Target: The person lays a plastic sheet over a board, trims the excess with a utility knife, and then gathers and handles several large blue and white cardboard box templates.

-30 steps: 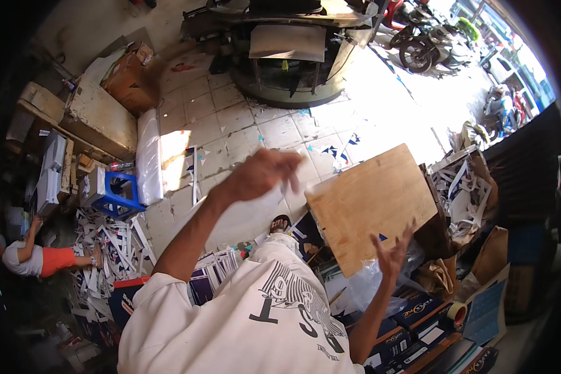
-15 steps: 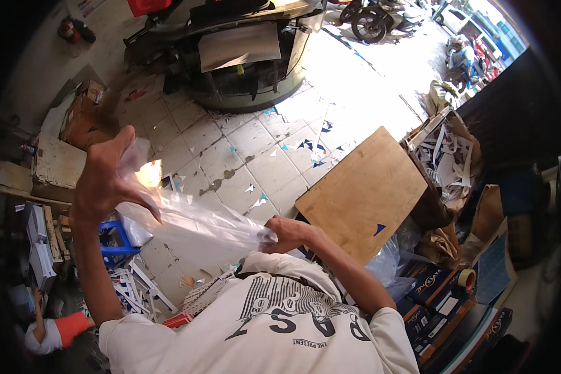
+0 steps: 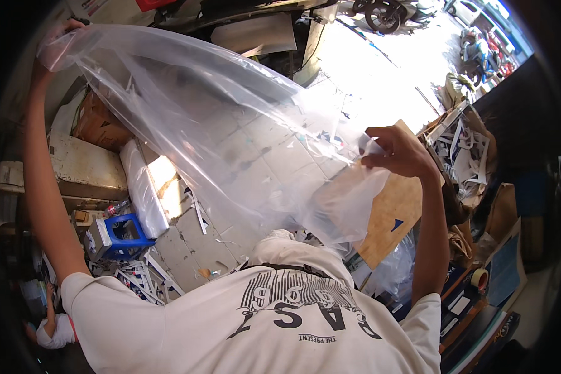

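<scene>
A large see-through plastic bag (image 3: pixel 218 137) is stretched out in front of me, spread between my two hands. At the upper left, my left hand (image 3: pixel 61 45) is closed round one gathered end, with my arm reaching far out. My right hand (image 3: pixel 402 151) pinches the bag's edge between thumb and fingers on the right side. The film sags toward my shirt between them, and the tiled floor shows through it.
A wooden board (image 3: pixel 389 218) lies at the right beside a box of paper scraps (image 3: pixel 458 153). A blue plastic stool (image 3: pixel 126 235) and paper strips (image 3: pixel 144 274) are at the left. Taped boxes (image 3: pixel 474 324) stand lower right. Another person (image 3: pixel 55 327) is at the lower left.
My hands have moved far apart, the left up and outward, the right up and to the right. The bunched plastic bag has spread open wide between them.
</scene>
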{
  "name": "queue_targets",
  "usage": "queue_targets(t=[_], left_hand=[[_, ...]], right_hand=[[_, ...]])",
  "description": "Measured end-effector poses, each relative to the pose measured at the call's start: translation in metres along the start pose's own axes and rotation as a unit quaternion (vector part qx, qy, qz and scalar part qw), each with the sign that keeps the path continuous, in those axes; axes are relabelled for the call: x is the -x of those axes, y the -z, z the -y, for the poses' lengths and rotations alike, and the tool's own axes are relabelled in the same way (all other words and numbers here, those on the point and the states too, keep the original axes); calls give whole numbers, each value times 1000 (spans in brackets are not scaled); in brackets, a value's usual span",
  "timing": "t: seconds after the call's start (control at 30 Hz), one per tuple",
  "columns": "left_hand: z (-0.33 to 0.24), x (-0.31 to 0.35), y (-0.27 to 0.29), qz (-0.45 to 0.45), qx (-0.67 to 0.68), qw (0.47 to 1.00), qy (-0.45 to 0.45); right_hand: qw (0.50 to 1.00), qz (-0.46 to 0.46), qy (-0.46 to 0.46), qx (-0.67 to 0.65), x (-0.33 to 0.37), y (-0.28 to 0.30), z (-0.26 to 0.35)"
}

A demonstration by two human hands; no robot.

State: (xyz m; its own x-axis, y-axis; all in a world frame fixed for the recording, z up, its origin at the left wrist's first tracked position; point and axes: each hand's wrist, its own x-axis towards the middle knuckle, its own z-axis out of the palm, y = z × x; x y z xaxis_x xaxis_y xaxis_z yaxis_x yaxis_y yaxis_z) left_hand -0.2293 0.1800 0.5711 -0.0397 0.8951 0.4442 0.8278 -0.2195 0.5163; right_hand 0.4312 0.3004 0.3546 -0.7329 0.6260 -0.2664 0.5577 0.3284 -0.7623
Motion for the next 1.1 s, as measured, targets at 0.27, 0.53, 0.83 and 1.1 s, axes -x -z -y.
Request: queue_targets(t=[0.27,0.53,0.83,1.1], left_hand=[[60,-84,-3,41,-183,977,-105],[109,-226,-63,172,-143,971,83],[230,-383,-179,238,270,931,67],[99,-555,-358,148,517,840,-71]], right_hand=[[731,-641,65,222,12,65,-34],[800,-571,17,182,51,125,-32],[698,-536,-365,304,118,101,47],[535,-566,-537,324,262,80,86]])
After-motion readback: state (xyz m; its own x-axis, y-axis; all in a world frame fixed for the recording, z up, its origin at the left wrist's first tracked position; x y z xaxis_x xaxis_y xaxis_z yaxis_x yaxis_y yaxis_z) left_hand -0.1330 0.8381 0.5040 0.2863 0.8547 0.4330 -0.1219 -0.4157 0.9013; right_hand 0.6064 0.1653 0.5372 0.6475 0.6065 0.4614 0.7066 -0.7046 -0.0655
